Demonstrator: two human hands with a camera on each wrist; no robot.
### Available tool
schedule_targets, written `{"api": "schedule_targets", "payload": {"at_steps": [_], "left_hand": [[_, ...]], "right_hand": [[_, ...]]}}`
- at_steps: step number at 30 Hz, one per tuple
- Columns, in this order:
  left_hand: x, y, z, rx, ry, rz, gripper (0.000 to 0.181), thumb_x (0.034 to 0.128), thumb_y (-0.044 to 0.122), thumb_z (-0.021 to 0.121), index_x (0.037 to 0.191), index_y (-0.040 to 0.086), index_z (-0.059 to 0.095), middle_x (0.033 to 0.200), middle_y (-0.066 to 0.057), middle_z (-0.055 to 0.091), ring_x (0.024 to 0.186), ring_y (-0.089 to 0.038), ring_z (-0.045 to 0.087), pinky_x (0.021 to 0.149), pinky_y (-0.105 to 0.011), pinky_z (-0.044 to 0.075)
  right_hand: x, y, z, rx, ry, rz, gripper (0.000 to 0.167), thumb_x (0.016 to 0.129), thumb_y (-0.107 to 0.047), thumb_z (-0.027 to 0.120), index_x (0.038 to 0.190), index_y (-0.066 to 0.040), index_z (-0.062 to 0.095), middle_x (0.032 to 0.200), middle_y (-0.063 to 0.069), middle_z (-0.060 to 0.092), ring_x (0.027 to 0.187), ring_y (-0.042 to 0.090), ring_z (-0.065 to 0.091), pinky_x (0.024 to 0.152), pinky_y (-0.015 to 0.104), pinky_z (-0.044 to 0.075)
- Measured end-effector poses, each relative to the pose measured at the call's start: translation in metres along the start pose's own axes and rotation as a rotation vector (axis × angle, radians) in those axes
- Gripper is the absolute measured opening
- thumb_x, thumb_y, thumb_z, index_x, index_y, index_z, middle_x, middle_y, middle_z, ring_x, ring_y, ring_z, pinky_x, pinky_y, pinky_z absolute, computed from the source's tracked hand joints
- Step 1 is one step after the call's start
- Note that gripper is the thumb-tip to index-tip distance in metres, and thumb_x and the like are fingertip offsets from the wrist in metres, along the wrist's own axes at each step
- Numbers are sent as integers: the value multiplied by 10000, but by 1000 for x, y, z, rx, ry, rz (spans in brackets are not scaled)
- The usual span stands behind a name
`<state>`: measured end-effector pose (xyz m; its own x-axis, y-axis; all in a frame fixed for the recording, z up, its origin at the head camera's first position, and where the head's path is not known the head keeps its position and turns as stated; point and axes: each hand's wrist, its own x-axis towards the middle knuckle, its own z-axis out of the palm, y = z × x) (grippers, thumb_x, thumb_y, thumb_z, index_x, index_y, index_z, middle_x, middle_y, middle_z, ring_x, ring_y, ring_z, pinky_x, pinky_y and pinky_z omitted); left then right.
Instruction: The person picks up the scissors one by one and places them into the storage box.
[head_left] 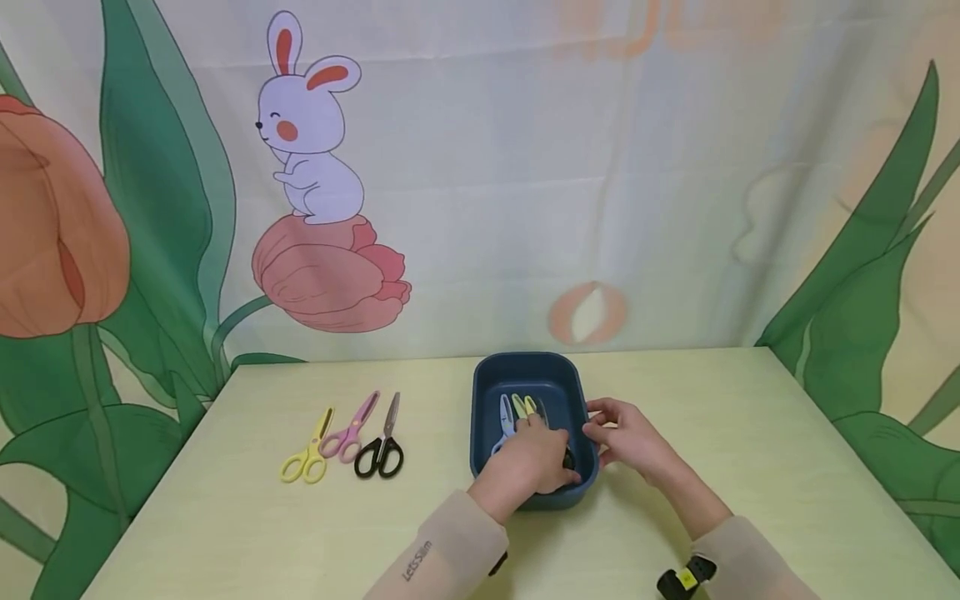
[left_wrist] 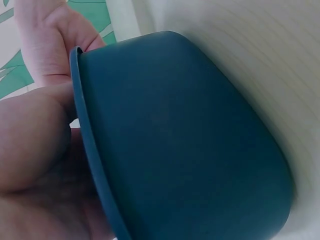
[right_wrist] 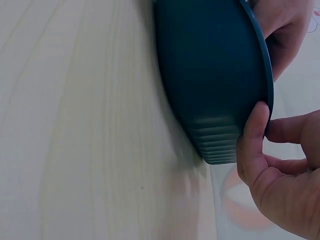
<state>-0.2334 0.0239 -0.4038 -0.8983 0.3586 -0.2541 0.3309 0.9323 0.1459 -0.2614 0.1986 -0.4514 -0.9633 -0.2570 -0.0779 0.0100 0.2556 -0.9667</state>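
A dark blue bin stands on the table, its outer wall filling much of the left wrist view. My left hand reaches down inside, over scissors with light blue and yellow parts. A black handle shows beside its fingers; whether they grip anything is hidden. At the bin's right side my right hand pinches the rim, with fingers outside and thumb at the edge, as the right wrist view shows the hand and bin.
Left of the bin, yellow scissors, pink scissors and black-handled scissors lie on the pale wooden table. Behind the table hangs a cloth backdrop printed with a rabbit, tulips and leaves.
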Motion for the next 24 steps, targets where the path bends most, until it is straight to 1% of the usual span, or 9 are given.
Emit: {"api": "schedule_targets", "payload": {"at_steps": [5, 8, 11, 14, 19, 22, 24], "left_hand": [[2, -1, 2, 3, 16, -1, 702, 912, 544, 731, 1438, 104, 580, 1484, -228, 449, 1330, -366, 459, 946, -467, 552], [1, -3, 3, -5, 38, 0, 746, 904, 580, 722, 1455, 102, 564, 1515, -232, 417, 1367, -364, 429, 951, -464, 548], [-1, -5, 1, -13, 58, 3, 762, 906, 597, 709, 1470, 108, 553, 1546, -227, 382, 1405, -364, 391, 990, -464, 524], [-3, -9, 0, -20, 91, 13, 746, 923, 587, 693, 1476, 108, 545, 1557, -225, 367, 1428, -376, 368, 1059, -473, 471], [-8, -18, -4, -44, 171, 43, 670, 951, 550, 682, 1447, 114, 570, 1502, -228, 406, 1406, -406, 388, 1097, -496, 428], [-12, -27, -6, -63, 214, 72, 634, 962, 538, 674, 1423, 110, 591, 1474, -230, 427, 1378, -401, 409, 1078, -480, 447], [-15, -35, -7, -94, 233, 86, 620, 973, 526, 665, 1425, 109, 589, 1473, -237, 423, 1367, -396, 412, 1068, -474, 453]], "right_hand": [[-2, -1, 1, -5, 3, -8, 471, 1038, -28, 557, 1439, 165, 404, 1059, 204, 551, 720, 219, 609, 572, 339, 582], [-2, -2, 1, -7, 8, -11, 466, 1035, -25, 559, 1433, 165, 410, 1061, 212, 551, 715, 216, 608, 571, 335, 582], [-2, -2, 1, -12, 8, -10, 459, 1033, -19, 558, 1428, 166, 416, 1059, 217, 552, 706, 213, 608, 572, 330, 583], [-2, -2, 0, -15, 7, -9, 452, 1033, -11, 553, 1426, 167, 418, 1055, 215, 553, 704, 211, 605, 573, 327, 583], [-2, -3, 0, -9, 9, -8, 448, 1035, -13, 551, 1425, 163, 420, 1047, 201, 548, 718, 212, 606, 577, 326, 583], [-1, -2, 0, -9, 10, -4, 453, 1035, -15, 554, 1428, 164, 416, 1047, 195, 546, 714, 213, 605, 577, 329, 581], [-1, -2, 0, -10, 9, -3, 457, 1033, -13, 555, 1428, 166, 413, 1048, 197, 546, 710, 213, 605, 575, 332, 581]]}}
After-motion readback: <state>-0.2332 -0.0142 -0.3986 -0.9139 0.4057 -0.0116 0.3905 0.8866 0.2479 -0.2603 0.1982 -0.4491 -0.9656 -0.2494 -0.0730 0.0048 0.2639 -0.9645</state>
